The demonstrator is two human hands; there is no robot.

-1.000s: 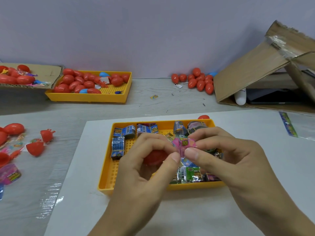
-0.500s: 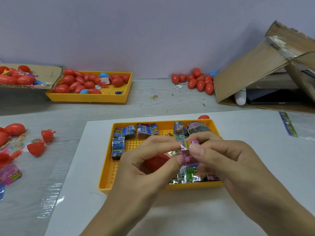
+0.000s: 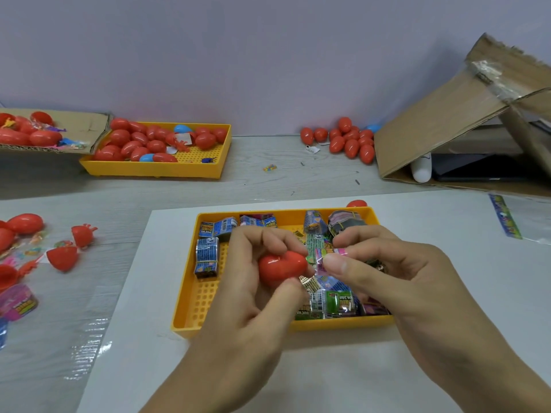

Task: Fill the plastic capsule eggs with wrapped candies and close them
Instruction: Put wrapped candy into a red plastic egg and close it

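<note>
Candy (image 3: 329, 257) is sitting pinched in your right hand (image 3: 387, 272) at the mouth of the red egg half (image 3: 281, 268) your left hand (image 3: 253, 281) is gripping above the yellow tray (image 3: 190, 311), so loose wrapper may be fouling the closure

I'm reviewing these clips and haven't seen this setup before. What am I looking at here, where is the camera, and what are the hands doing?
There is no machine: a person works bare-handed, filmed by a camera on their head looking down. The left hand grips a red egg half. The right hand pinches a pink wrapped candy at its opening. Below them a yellow tray holds more wrapped candies. A second tray at the back holds red eggs, with another egg pile beside a cardboard box. Open egg halves lie at the left.
</note>
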